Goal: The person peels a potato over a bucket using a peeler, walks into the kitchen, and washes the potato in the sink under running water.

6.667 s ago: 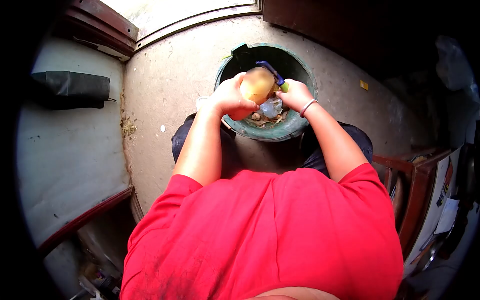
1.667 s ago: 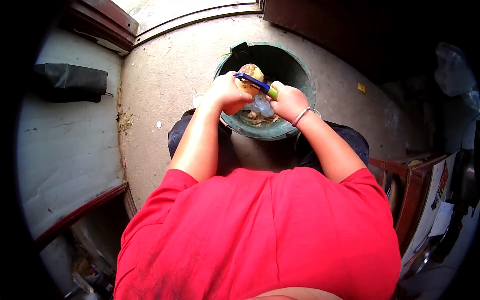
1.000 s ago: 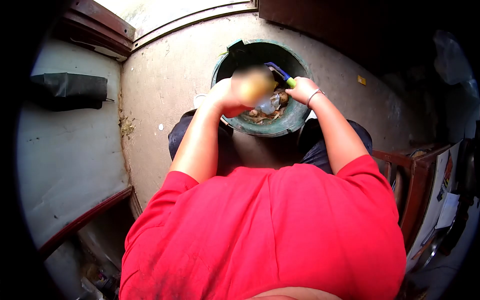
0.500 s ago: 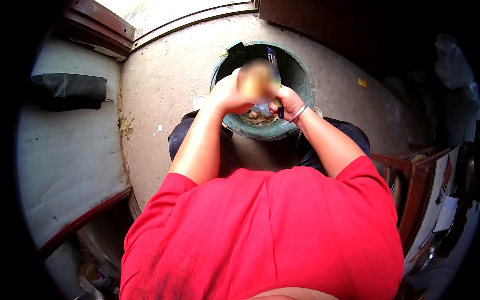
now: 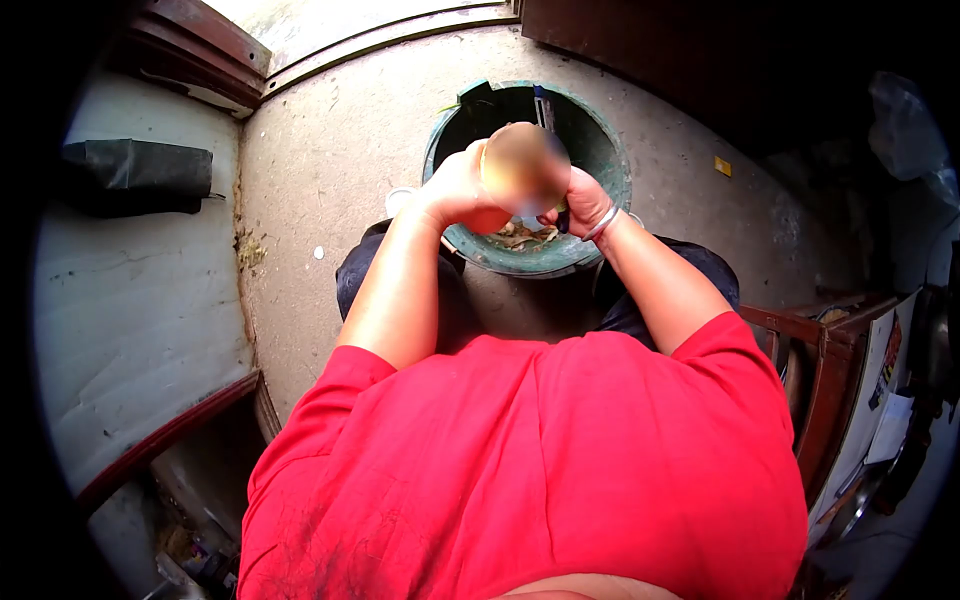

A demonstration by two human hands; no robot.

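Fingers of the left hand point(image 5: 458, 190) are curled around the left side of a round, yellowish piece point(image 5: 504, 172), holding it up over the mouth of a green tub point(image 5: 538, 261). Blur covers much of the piece, so its surface and the exact contact on its right side cannot be told. Below it, inside the tub, lie loose scraps point(image 5: 520, 236), brownish and pale. Just beyond the piece rises the blue end of a slim tool point(image 5: 539, 95), its middle hidden. A dark lower end shows by the right hand point(image 5: 588, 203), whose fingers look closed on the handle, though the blur hides part of them. A pale bracelet point(image 5: 603, 222) circles that wrist. Farther right, a small yellow packet point(image 5: 722, 166) lies on the floor point(image 5: 680, 150), well apart from the tub.

The step in hand seems to be working the tool against the piece's near or right side. Any further stroke would call for a steady left hold, the left fingertips clear of the tool's edge, and the piece kept over the opening.
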